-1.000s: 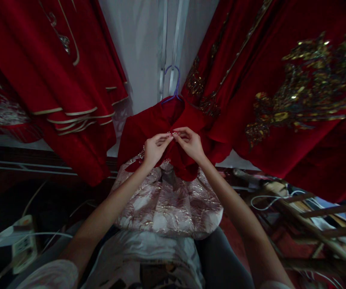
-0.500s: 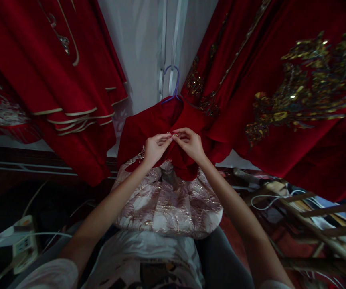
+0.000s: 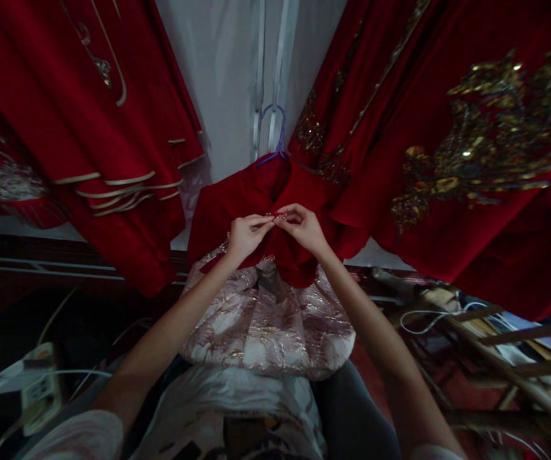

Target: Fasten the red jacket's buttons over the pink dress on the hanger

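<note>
A small red velvet jacket (image 3: 237, 204) hangs in front of me on a purple hanger (image 3: 275, 131). Below it spreads a pink and gold brocade skirt (image 3: 268, 322). My left hand (image 3: 245, 235) and my right hand (image 3: 302, 228) meet at the jacket's front opening. Both pinch a small beaded fastening (image 3: 276, 216) between thumb and fingertips, with the fingers of each hand curled closed. The fastening is too small to see clearly.
Large red garments with gold trim (image 3: 88, 128) hang at the left. Red garments with gold embroidery (image 3: 471, 147) hang at the right. A power strip with white cables (image 3: 38, 386) lies at the lower left. Wooden sticks and cables (image 3: 486, 332) lie at the lower right.
Nothing has visibly changed; both hands stay pinched at the jacket's front, with only slight finger shifts.
</note>
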Demonstrator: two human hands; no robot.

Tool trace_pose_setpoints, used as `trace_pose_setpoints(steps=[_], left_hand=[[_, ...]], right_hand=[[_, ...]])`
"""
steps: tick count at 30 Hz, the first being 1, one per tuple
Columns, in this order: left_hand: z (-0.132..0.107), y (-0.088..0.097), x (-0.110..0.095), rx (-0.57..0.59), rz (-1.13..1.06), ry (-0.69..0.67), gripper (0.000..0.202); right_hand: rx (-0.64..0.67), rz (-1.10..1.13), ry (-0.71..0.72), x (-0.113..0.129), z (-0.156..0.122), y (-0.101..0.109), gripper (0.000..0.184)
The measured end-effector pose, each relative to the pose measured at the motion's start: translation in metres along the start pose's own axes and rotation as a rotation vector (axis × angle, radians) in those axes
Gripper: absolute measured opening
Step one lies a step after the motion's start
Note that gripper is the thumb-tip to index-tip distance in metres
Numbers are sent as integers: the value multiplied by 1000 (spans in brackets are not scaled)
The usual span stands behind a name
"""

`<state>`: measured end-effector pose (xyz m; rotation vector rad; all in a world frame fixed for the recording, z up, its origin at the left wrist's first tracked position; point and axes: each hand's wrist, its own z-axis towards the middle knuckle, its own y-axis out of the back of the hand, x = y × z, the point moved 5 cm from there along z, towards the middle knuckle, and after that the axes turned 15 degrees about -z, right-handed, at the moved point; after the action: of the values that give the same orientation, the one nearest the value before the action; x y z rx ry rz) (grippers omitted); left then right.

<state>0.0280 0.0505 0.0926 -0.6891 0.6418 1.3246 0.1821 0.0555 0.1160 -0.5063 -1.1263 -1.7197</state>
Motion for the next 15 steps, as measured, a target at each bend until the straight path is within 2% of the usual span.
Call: trace_pose_setpoints(steps=[6, 10, 15], left_hand=[[-1, 1, -3, 39, 37, -43, 17], [1, -1, -1, 37, 33, -24, 16], [-3, -11, 7, -4, -45, 80, 18]], right_hand=[[17, 42, -16, -2, 3, -3, 21], [14, 36, -4, -5, 4, -8, 19], [-127, -66, 3, -10, -2, -19, 31]])
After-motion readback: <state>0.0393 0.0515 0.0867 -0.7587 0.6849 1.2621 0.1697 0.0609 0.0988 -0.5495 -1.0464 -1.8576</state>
